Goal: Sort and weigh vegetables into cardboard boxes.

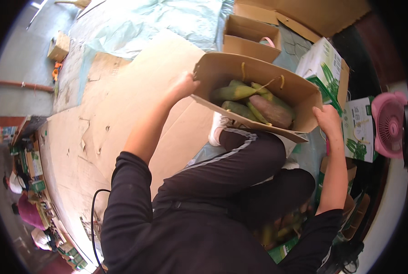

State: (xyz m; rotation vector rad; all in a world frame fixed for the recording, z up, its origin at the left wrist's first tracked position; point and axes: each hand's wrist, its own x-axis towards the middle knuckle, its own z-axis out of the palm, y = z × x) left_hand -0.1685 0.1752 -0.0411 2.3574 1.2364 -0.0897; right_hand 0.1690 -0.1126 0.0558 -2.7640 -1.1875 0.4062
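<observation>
A cardboard box [254,65] with its top open is held up in front of my knees, tilted toward me. My left hand [187,86] grips its left edge, fingers wrapped round the far corner. Its right edge is gripped by my right hand [327,118]. Inside lie several long, thick green vegetables [236,93] and a reddish-brown one [273,112]; their exact kind I cannot make out. Yellow cord handles [243,71] hang on the box's far inner wall.
Flat cardboard sheets [135,96] and blue plastic sheeting [144,23] cover the floor. Beyond the held box stands another open box [249,34]. At right are white-and-green printed cartons [320,61] and a pink fan [389,123]. A black cable [93,214] runs beside my left arm.
</observation>
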